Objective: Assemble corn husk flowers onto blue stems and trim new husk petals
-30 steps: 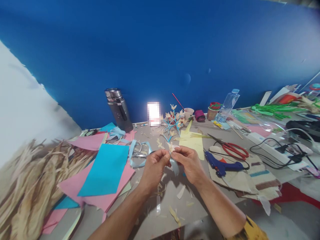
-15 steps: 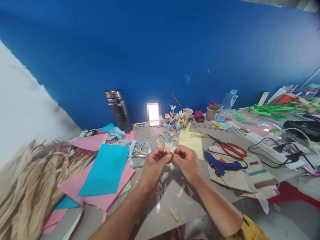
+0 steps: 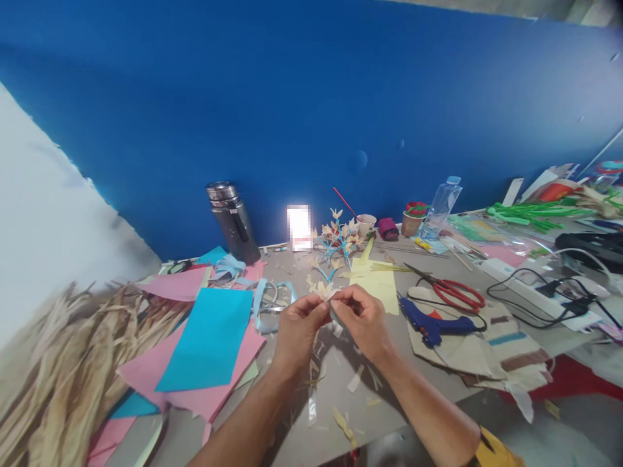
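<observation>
My left hand (image 3: pixel 298 332) and my right hand (image 3: pixel 364 320) meet above the grey table (image 3: pixel 335 402), fingertips pinched together. Between them they hold a small cream paper flower (image 3: pixel 325 290) on a pale blue stem. Both hands are closed on it. Just behind stands a finished sprig of cream flowers on blue stems (image 3: pixel 338 239). Paper scraps (image 3: pixel 344 423) lie on the table under my wrists.
Cyan paper (image 3: pixel 207 340) on pink sheets (image 3: pixel 168 373) and dry husks (image 3: pixel 53 370) lie left. A dark flask (image 3: pixel 232 222) stands at the blue wall. Yellow paper (image 3: pixel 374 283), red scissors (image 3: pixel 450 290), a blue glue gun (image 3: pixel 431 322), a water bottle (image 3: pixel 440 206) and cables (image 3: pixel 540 299) lie right.
My hands have drawn closer together around the flower and turned it slightly. The blue stem that hung below my fingers a second ago is now mostly hidden. The view has tilted up a little.
</observation>
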A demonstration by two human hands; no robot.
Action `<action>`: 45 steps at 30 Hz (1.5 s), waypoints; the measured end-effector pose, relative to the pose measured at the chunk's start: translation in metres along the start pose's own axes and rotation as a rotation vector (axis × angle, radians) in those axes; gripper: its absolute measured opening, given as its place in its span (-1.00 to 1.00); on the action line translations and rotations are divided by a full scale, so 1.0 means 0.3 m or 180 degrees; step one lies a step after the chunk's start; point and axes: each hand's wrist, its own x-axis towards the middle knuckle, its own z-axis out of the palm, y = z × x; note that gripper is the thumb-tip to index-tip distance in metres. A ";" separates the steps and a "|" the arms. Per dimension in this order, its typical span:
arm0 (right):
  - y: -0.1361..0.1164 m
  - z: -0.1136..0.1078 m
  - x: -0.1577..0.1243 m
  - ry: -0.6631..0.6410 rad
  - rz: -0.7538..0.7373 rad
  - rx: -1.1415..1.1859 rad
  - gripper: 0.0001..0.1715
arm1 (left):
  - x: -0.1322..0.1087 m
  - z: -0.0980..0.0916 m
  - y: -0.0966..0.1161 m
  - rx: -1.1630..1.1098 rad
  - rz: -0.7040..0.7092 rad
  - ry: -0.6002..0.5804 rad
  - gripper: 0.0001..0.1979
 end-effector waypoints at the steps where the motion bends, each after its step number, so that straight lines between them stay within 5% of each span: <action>1: 0.001 0.000 -0.002 -0.0046 0.0032 -0.0030 -0.85 | 0.002 -0.001 0.003 -0.0047 0.0037 0.0038 -0.71; 6: 0.009 0.003 -0.011 -0.0129 -0.0356 -0.0512 -0.92 | 0.018 -0.017 0.020 -0.0354 -0.0113 0.0259 -0.66; 14: -0.006 0.010 -0.032 -0.0020 -0.1904 -0.1538 -0.89 | 0.040 -0.040 0.017 -0.1031 -0.0539 -0.0207 -0.67; 20: -0.008 0.010 -0.045 -0.0258 -0.2109 -0.1596 -0.86 | 0.044 -0.048 0.015 -0.1039 -0.0597 -0.0324 -0.70; 24: -0.066 -0.024 -0.088 -0.0870 -0.2083 -0.1710 -0.84 | 0.036 -0.043 0.027 -0.0975 -0.0676 -0.0303 -0.72; 28: -0.137 -0.112 -0.144 -0.1680 -0.1905 -0.1687 -0.81 | 0.029 -0.037 0.037 -0.0989 -0.0705 -0.0161 -0.79; 33: -0.116 -0.348 -0.124 -0.0763 -0.1384 -0.2099 -0.79 | 0.024 -0.030 0.046 -0.0926 -0.0744 -0.0181 -0.87; 36: -0.064 -0.514 -0.084 -0.0197 -0.0995 -0.3206 -0.87 | 0.017 -0.021 0.050 -0.0879 -0.0818 -0.0164 -0.90; 40: -0.010 -0.628 -0.061 -0.0946 -0.0637 -0.4098 -0.63 | 0.010 -0.011 0.048 -0.0793 -0.0883 -0.0193 -0.91; 45: 0.032 -0.631 -0.055 -0.1375 -0.0524 -0.4251 -0.56 | 0.011 -0.010 0.033 -0.0786 -0.0892 -0.0191 -0.89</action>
